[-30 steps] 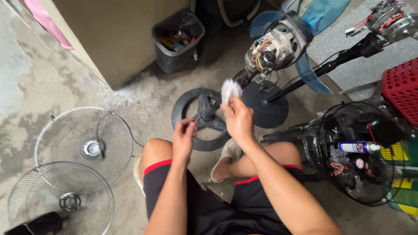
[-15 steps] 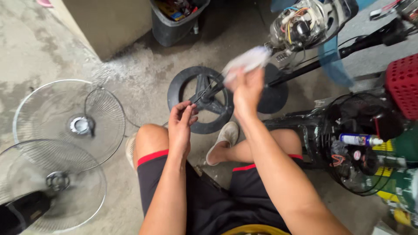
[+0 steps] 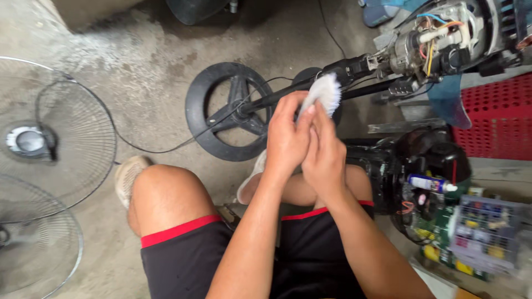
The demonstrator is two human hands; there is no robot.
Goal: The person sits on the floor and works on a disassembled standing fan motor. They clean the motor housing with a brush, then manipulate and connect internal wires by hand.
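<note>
My left hand (image 3: pixel 285 138) and my right hand (image 3: pixel 326 158) are pressed together above my knees, both closed around a small brush with white bristles (image 3: pixel 326 90). The bristles stick up past my fingertips, just in front of the black fan pole (image 3: pixel 277 98). The pole lies tilted and runs from the round black fan base (image 3: pixel 206 119) up to the bare fan motor (image 3: pixel 438 39) at the top right, with its wires showing. The brush handle is hidden inside my hands.
Two wire fan grilles (image 3: pixel 66 138) (image 3: pixel 39 249) lie on the concrete floor at left. A red plastic crate (image 3: pixel 499 116) stands at right, above a black fan housing (image 3: pixel 421 166) and a box of small parts (image 3: pixel 485 232).
My right hand has drawn the brush back from the motor and down. My left hand has risen to join it on the brush. The view has tilted closer.
</note>
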